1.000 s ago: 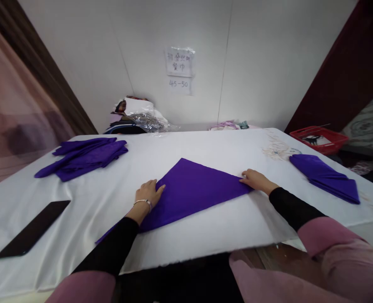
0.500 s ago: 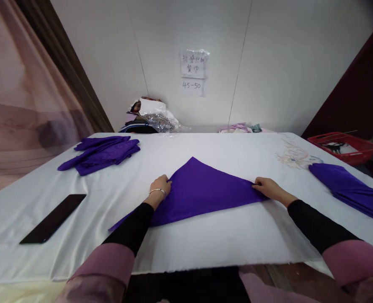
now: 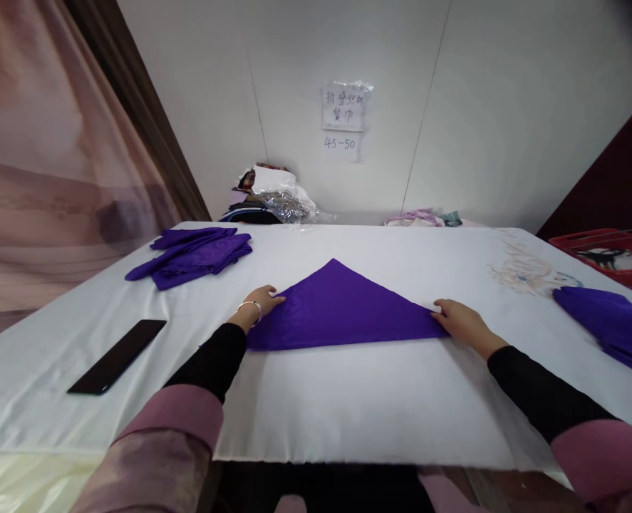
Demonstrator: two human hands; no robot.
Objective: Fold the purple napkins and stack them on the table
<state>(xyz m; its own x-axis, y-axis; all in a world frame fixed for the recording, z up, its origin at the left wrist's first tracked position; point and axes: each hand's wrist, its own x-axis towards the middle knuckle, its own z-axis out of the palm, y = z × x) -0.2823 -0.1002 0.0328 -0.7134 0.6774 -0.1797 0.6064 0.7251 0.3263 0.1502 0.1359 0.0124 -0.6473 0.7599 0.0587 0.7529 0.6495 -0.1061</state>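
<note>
A purple cloth [image 3: 342,310] folded into a triangle lies flat on the white table [image 3: 358,406], its peak pointing away from me. My left hand [image 3: 259,301] rests on the cloth's left edge with the fingers stretched out flat; a thin bracelet circles that wrist. At the triangle's right corner my right hand [image 3: 457,320] presses down, fingers extended over the cloth tip. Both arms wear black sleeves under pink cuffs.
A heap of purple cloths [image 3: 195,253] lies at the far left of the table. Another folded purple stack [image 3: 609,324] sits at the right. A black phone [image 3: 117,356] lies near the left. A red basket [image 3: 609,249] stands beyond the right edge. Bundled items [image 3: 273,199] rest against the wall.
The cloth has been turned so its long edge runs level with the table front. My left hand slid from the slanted edge to the left corner; the view shifted left.
</note>
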